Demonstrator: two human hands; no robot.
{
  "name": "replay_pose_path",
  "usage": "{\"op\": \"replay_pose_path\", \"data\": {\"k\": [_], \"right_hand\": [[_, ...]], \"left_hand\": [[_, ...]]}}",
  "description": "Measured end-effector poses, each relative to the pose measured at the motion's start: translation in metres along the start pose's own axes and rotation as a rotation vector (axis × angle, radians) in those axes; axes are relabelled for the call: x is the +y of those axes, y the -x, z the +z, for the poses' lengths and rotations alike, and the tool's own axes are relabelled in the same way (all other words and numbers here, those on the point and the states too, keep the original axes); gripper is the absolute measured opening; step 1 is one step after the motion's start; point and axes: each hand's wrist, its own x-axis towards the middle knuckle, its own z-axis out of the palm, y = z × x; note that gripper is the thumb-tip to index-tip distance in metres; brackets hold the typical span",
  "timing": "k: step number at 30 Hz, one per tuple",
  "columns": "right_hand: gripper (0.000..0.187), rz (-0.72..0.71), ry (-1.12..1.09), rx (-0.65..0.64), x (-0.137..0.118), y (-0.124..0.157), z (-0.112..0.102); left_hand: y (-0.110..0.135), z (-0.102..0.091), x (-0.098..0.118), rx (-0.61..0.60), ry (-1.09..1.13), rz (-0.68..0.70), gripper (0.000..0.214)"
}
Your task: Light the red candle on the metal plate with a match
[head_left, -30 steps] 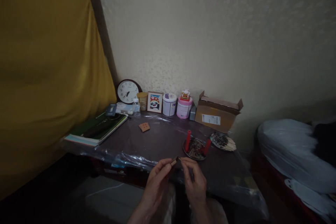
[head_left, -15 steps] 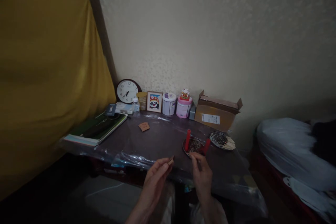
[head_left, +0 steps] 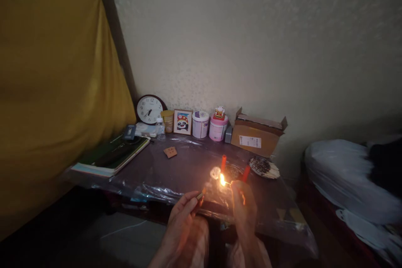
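My right hand [head_left: 244, 203] pinches a burning match [head_left: 227, 183] whose bright flame [head_left: 222, 180] points left, over the near edge of the table. A wisp of smoke hangs beside it. In the fingers of my left hand [head_left: 181, 214] is a small flat striker card [head_left: 200, 195], seen nearly edge-on. One red candle [head_left: 223, 162] stands upright just behind the flame; a second red candle [head_left: 246, 173] leans right behind my right hand, which hides its base. Between the candles lies a dark plate [head_left: 233, 171], partly hidden by glare. Neither candle's wick shows a flame.
Right of the candles is a plate of matchsticks [head_left: 270, 171]. Brown cards [head_left: 170, 152] lie mid-table. Along the wall stand a clock [head_left: 150, 109], framed panda picture [head_left: 182, 122], tins [head_left: 200, 124] and a cardboard box [head_left: 257, 136]. A green book [head_left: 113, 155] lies left, by the yellow curtain [head_left: 63, 92].
The match in my right hand has caught fire, lighting up the table, with smoke beside it. My left hand has shifted slightly left; the view has moved a little.
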Motion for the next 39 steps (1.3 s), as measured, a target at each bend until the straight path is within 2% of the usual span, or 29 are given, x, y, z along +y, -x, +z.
{"op": "replay_pose_path", "data": {"k": [6, 12, 18, 22, 28, 39], "right_hand": [[0.018, 0.065, 0.013, -0.001, -0.006, -0.001, -0.002], [0.017, 0.066, 0.017, 0.010, 0.006, 0.000, -0.002], [0.016, -0.046, -0.017, 0.033, 0.021, -0.002, 0.001], [0.014, -0.090, -0.024, 0.008, 0.017, -0.004, 0.001], [0.014, -0.111, -0.004, 0.006, 0.006, -0.005, -0.001], [0.015, -0.092, 0.010, 0.000, 0.011, -0.006, -0.001]], "left_hand": [[0.000, -0.006, 0.003, 0.018, 0.007, 0.011, 0.018], [0.005, -0.003, 0.008, 0.065, 0.022, 0.001, 0.020], [0.003, -0.008, 0.007, 0.076, -0.002, 0.003, 0.020], [0.002, -0.009, 0.008, 0.071, -0.015, 0.000, 0.020], [0.005, -0.009, 0.010, 0.083, 0.007, -0.015, 0.019], [0.005, -0.009, 0.007, 0.117, -0.013, -0.008, 0.020]]}}
